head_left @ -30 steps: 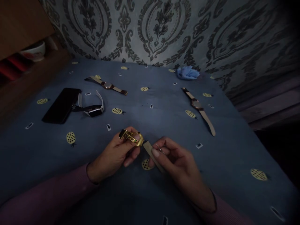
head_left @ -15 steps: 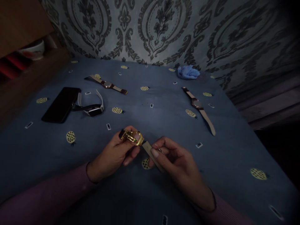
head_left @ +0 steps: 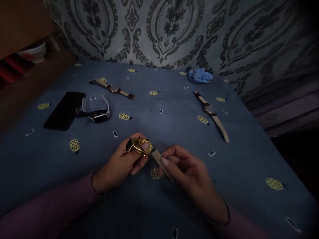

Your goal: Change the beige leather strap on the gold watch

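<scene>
My left hand (head_left: 122, 162) is closed on a gold-coloured watch (head_left: 139, 147), the thumb pressing on its round part. A dark piece sticks out at the watch's left end. Between the thumb and fingers of my right hand (head_left: 185, 169) is a beige watch strap (head_left: 159, 160). One end of the strap meets the right edge of the gold watch; whether it is fastened there I cannot tell. A small thin metal piece (head_left: 169, 157) shows by my right fingertips, too small to name.
On the blue tablecloth lie a watch (head_left: 114, 89) at back left, another watch (head_left: 209, 109) at right, a black phone (head_left: 65, 111) and a white-strapped smartwatch (head_left: 101, 117). A crumpled blue cloth or bag (head_left: 200, 76) sits near the wall. A bowl (head_left: 34, 53) stands in the shelf at left.
The gold watch has turned slightly in my left hand, so its gold parts sit at a different angle. My right hand and the strap are almost unmoved.
</scene>
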